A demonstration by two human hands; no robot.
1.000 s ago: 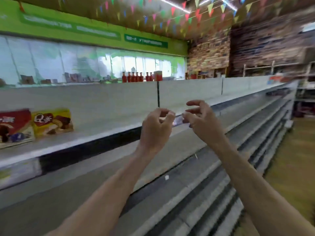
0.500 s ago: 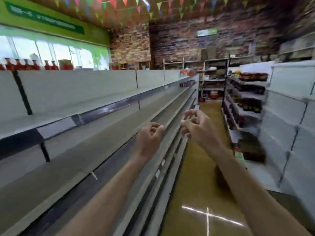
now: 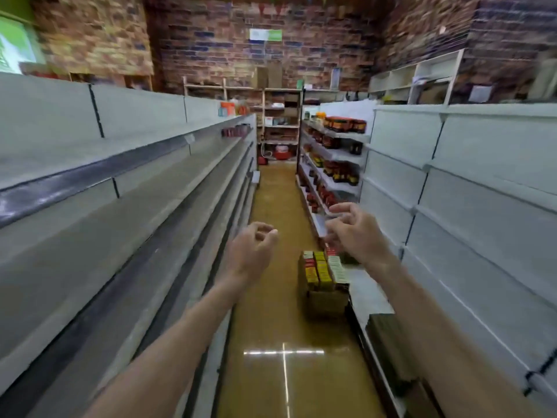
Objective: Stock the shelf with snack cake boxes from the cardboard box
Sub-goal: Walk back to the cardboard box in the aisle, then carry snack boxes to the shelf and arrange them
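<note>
A brown cardboard box [image 3: 327, 301] stands on the aisle floor against the right-hand shelving, packed with upright snack cake boxes [image 3: 320, 268] in red, yellow and white. My left hand [image 3: 251, 251] hovers in mid-air left of the box, fingers loosely curled, holding nothing. My right hand [image 3: 355, 233] hangs just above and behind the box, fingers spread and slightly bent, also holding nothing. Grey shelves [image 3: 126, 212] run along the left side with bare boards here.
The tan floor [image 3: 280, 342] of a narrow aisle runs straight ahead. White shelving [image 3: 470, 206] lines the right side, with dark jars [image 3: 343, 125] farther down. A brick wall and wooden racks [image 3: 277, 116] close off the far end.
My view has swung right, from the left shelf with its stocked snack boxes to looking down the aisle. The cardboard box has come into sight. Both hands have opened a little and dropped lower.
</note>
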